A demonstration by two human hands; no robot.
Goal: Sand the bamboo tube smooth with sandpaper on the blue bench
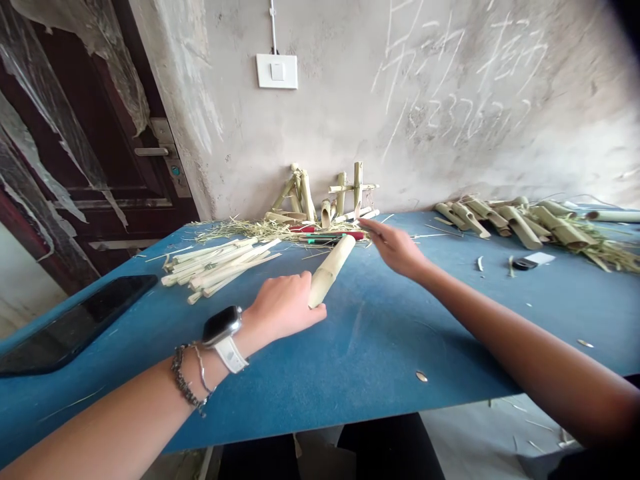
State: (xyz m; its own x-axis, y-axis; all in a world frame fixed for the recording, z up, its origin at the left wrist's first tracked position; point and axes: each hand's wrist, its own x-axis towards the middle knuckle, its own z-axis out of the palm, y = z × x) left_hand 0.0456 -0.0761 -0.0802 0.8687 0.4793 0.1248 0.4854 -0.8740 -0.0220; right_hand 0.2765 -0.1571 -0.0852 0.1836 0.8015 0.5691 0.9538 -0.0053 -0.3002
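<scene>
My left hand (285,300), with a watch on its wrist, is wrapped round a short pale green bamboo tube (333,267) that slants up and away over the table. My right hand (395,247) reaches forward just right of the tube's far end, its fingers stretched out and nothing visibly gripped in them. Its fingertips are close to a small upright bamboo frame (357,183) and to red and green handled tools (333,237) lying among shavings; whether they touch anything I cannot tell.
Thin bamboo strips (223,263) lie in a pile on the blue table (350,367), left of centre. A dark phone or tablet (75,327) rests at the left edge. Split bamboo pieces (520,223) heap up at the right, behind a small black-and-white object (534,260). A wall stands behind.
</scene>
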